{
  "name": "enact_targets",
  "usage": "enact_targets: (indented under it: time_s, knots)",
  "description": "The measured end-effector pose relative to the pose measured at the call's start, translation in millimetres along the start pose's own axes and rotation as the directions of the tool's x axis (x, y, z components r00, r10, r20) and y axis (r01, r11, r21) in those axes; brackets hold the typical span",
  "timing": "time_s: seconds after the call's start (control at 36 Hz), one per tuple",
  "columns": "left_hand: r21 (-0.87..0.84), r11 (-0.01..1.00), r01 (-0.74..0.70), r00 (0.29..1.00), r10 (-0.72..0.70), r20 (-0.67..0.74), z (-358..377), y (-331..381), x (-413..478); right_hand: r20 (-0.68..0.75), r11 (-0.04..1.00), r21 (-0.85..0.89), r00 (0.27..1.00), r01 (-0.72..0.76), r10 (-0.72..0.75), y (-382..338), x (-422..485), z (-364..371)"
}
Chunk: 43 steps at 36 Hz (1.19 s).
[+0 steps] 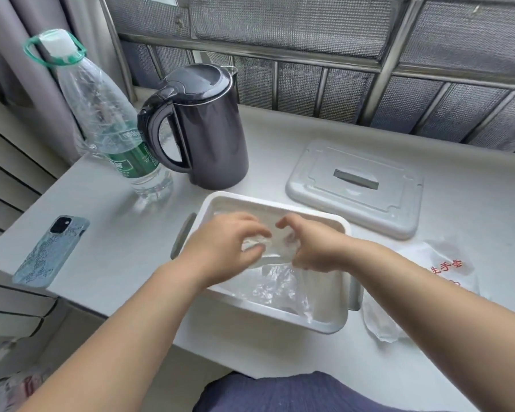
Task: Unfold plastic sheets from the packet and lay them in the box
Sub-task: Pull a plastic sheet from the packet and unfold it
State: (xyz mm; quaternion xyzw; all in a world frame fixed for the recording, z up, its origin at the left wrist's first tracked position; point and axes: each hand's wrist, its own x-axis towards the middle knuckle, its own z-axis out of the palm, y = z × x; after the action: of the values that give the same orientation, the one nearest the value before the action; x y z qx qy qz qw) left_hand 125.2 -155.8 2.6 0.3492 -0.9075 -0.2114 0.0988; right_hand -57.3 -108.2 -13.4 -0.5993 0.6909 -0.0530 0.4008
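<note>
Far left on the white table: clear water bottle, upright, green label, white cap, teal carry ring. Just right of it: black electric kettle, lid shut, handle turned left toward the bottle. Near the left edge: phone in a pale blue patterned case, lying camera side up. Beyond the table: metal window grille backed with grey mesh. Far left corner: grey curtain.

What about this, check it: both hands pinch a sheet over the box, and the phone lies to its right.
One thing is wrong: in the head view the phone lies left of the box, not right. The left hand and right hand do pinch a sheet over the box.
</note>
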Motion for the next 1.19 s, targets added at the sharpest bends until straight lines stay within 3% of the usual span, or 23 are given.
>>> enact_targets:
  time_s: [0.06, 0.11, 0.19, 0.28, 0.36, 0.42, 0.47, 0.56, 0.67, 0.75, 0.83, 0.89, 1.08, 1.19]
  knots:
    - [0.111, 0.993, 0.042, 0.959, -0.072, 0.275, 9.9, -4.0, 5.0, -0.029, 0.996, -0.092, 1.000, -0.014, 0.012, 0.8, 2.6, 2.1]
    - [0.184, 0.980, 0.078, 0.880, -0.154, 0.450, 15.8, -8.0, 7.8, -0.069, 0.983, -0.182, 0.998, -0.015, 0.002, 2.1, 2.6, 5.0]
    - [0.239, 0.966, 0.103, 0.776, -0.228, 0.588, 22.6, -11.9, 10.5, -0.070, 0.936, -0.352, 0.997, 0.013, -0.040, -0.1, -3.4, 13.9]
    - [0.339, 0.939, 0.055, 0.704, -0.277, 0.653, 28.9, -12.2, 15.4, -0.157, 0.796, -0.602, 0.969, 0.061, -0.193, -7.9, -11.0, 23.1]
    - [0.406, 0.914, -0.006, 0.682, -0.293, 0.671, 36.4, -13.7, 21.2, -0.174, 0.735, -0.671, 0.942, 0.101, -0.288, -14.6, -11.8, 24.1]
    - [0.430, 0.903, -0.024, 0.681, -0.300, 0.668, 41.3, -15.8, 22.7, -0.088, 0.813, -0.574, 0.979, 0.101, -0.184, -15.1, -8.6, 26.3]
    - [0.442, 0.897, -0.027, 0.704, -0.296, 0.645, 43.7, -16.7, 21.8, 0.087, 0.877, -0.475, 0.996, 0.073, -0.036, -13.8, -5.2, 30.6]
    - [0.450, 0.893, -0.019, 0.803, -0.255, 0.539, 38.1, -17.5, 21.6, 0.225, 0.862, -0.506, 0.970, 0.037, 0.090, -8.2, 2.2, 37.2]
    - [0.384, 0.923, -0.008, 0.855, -0.193, 0.481, 23.5, -19.6, 19.5, 0.226, 0.849, -0.528, 0.960, -0.023, 0.167, -3.9, 9.1, 42.3]
    - [0.376, 0.926, -0.023, 0.779, -0.220, 0.588, 24.4, -20.3, 16.1, 0.222, 0.822, -0.568, 0.955, -0.036, 0.195, -4.6, 11.2, 42.5]
    - [0.479, 0.872, -0.096, 0.674, -0.297, 0.676, 34.8, -25.0, 19.5, 0.209, 0.799, -0.600, 0.955, -0.044, 0.210, -5.3, 11.9, 41.7]
    - [0.526, 0.842, -0.117, 0.660, -0.330, 0.675, 39.1, -26.6, 23.2, 0.200, 0.789, -0.611, 0.952, -0.065, 0.234, -4.6, 12.0, 42.4]
    - [0.654, 0.706, -0.270, 0.752, -0.270, 0.601, 44.4, -19.6, 29.6, 0.128, 0.728, -0.683, 0.969, -0.069, 0.212, -2.5, 12.3, 45.5]
    - [0.650, 0.729, -0.216, 0.771, -0.281, 0.571, 36.6, -19.5, 31.4, 0.023, 0.811, -0.583, 0.997, -0.050, 0.078, -9.5, 8.6, 27.8]
